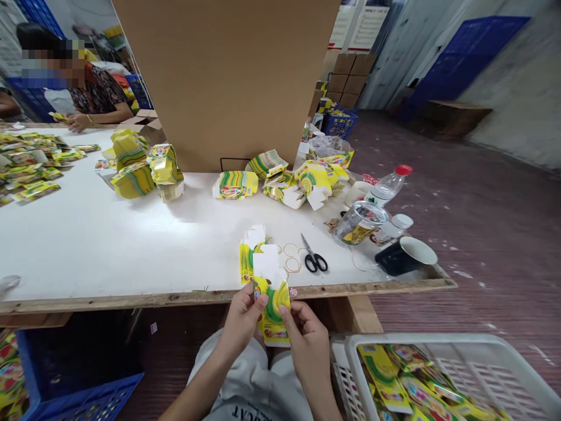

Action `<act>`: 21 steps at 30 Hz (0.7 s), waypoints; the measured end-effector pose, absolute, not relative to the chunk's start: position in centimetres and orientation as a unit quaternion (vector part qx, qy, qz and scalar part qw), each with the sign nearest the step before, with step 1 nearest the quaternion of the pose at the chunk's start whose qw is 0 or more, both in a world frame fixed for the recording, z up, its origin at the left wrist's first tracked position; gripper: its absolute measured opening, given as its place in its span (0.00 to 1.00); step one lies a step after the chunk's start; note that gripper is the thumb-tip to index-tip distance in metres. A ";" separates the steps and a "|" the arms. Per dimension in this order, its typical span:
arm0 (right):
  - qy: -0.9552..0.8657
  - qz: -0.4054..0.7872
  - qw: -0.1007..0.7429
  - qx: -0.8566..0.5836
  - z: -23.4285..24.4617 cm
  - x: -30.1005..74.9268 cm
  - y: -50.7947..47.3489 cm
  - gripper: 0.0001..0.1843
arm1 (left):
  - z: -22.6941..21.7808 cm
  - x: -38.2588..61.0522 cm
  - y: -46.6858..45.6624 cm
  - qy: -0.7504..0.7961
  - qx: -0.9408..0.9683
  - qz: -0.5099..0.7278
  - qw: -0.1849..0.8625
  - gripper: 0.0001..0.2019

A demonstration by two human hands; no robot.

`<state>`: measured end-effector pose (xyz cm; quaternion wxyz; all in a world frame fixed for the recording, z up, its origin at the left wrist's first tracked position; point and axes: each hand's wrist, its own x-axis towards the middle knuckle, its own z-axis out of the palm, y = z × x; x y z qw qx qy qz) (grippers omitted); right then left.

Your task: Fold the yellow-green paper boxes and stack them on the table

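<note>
Between my two hands, just past the table's near edge, is a yellow and green carton (274, 307) with its white top flap standing up. My left hand (245, 310) pinches its left side, thumb on the front. On the right side, my right hand (304, 330) grips it with thumb and fingers. Behind it on the table lie more flat cartons (246, 260) with white flaps. Several rubber bands (292, 265) and black-handled scissors (314, 255) lie to their right.
Stacks of cartons (236, 184) stand along the back before a tall cardboard sheet (228, 82). A dark mug (392, 257), jars and a bottle (390, 186) crowd the right. A white basket (482, 345) with packets sits lower right; a blue crate (87, 397) lower left. A co-worker (100, 88) sits far left.
</note>
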<state>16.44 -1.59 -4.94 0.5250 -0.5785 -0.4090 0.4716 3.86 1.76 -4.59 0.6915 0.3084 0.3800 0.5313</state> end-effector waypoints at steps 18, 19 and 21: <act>-0.577 0.425 0.484 -0.501 -1.9 19.8 -1.3 0.11 | -3.9 1.2 -0.2 0.241 0.418 0.395 0.781 0.35; -0.553 0.425 0.504 -0.510 -2.1 19.7 -1.4 0.12 | -4.0 1.3 -0.2 0.240 0.424 0.390 0.781 0.36; -0.520 0.414 0.532 -0.525 -2.4 19.9 -1.3 0.18 | -4.0 1.3 -0.1 0.251 0.446 0.390 0.765 0.31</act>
